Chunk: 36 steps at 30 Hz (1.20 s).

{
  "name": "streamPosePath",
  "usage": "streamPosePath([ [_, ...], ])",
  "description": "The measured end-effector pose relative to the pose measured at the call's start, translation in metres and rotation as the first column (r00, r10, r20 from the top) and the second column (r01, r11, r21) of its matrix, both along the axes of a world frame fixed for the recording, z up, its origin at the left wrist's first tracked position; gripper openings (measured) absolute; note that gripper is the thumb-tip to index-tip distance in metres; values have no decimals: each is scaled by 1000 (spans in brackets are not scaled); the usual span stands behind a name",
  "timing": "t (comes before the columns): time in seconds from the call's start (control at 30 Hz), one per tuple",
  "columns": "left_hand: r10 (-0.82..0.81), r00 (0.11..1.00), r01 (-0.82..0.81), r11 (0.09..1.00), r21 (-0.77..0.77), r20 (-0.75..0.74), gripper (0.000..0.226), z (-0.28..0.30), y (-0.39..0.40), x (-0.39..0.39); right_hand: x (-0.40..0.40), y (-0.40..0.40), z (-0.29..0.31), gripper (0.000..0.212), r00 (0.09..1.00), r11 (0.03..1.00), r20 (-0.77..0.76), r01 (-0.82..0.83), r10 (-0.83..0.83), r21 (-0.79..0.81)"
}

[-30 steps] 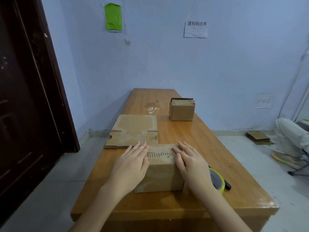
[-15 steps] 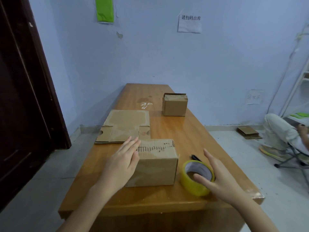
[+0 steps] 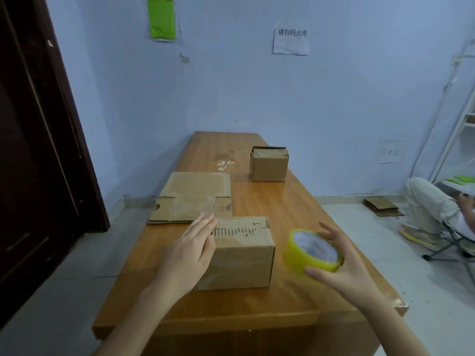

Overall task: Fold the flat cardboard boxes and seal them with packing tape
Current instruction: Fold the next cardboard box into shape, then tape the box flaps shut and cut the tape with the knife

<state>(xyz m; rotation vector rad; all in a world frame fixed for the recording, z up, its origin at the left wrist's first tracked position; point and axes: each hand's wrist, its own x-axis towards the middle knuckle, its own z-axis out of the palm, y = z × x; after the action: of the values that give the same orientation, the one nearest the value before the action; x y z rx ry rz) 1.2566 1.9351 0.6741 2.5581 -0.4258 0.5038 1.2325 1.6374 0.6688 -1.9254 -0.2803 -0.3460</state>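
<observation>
Folded box (image 3: 241,253) sits near table's (image 3: 290,206) front edge; light, stiff cardboard, probably slides easily, best pinned from top. Left hand (image 3: 190,250) lies flat, fingers straight, on box's left top edge. Right hand (image 3: 341,263), just right of box, grasps yellow tape roll (image 3: 311,253) by rim, lifted, tilted.

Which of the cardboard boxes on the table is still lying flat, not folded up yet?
The flat cardboard sheet at the table's left edge, just beyond the left hand. The near box under that hand and the far box are both folded up.
</observation>
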Motion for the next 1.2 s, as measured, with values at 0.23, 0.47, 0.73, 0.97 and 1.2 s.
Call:
streamPosePath([
  [0.23, 11, 1000, -12, 1000, -23, -24, 45, 0, -2, -2, 23, 44, 53, 110, 956, 879, 58, -289, 289, 378],
  [0.47, -89, 992, 65, 965, -254, -87, 39, 0, -1, 0, 55, 122, 74, 107, 839, 703, -88, -388, 537, 596],
  [0.73, -252, 944, -30, 580, -814, -215, 35, 26, 7, 10, 64, 127, 66, 86, 765, 566, -120, -351, 633, 745],
  [0.97, -270, 922, -97, 534, -840, -278, 34, 50, -9, 21, 63, 129, 67, 76, 741, 561, -102, -402, 664, 724],
  [1.2, -277, 935, -55, 504, -862, -222, 31, 51, -8, 17, 63, 129, 68, 79, 745, 569, -104, -402, 659, 718],
])
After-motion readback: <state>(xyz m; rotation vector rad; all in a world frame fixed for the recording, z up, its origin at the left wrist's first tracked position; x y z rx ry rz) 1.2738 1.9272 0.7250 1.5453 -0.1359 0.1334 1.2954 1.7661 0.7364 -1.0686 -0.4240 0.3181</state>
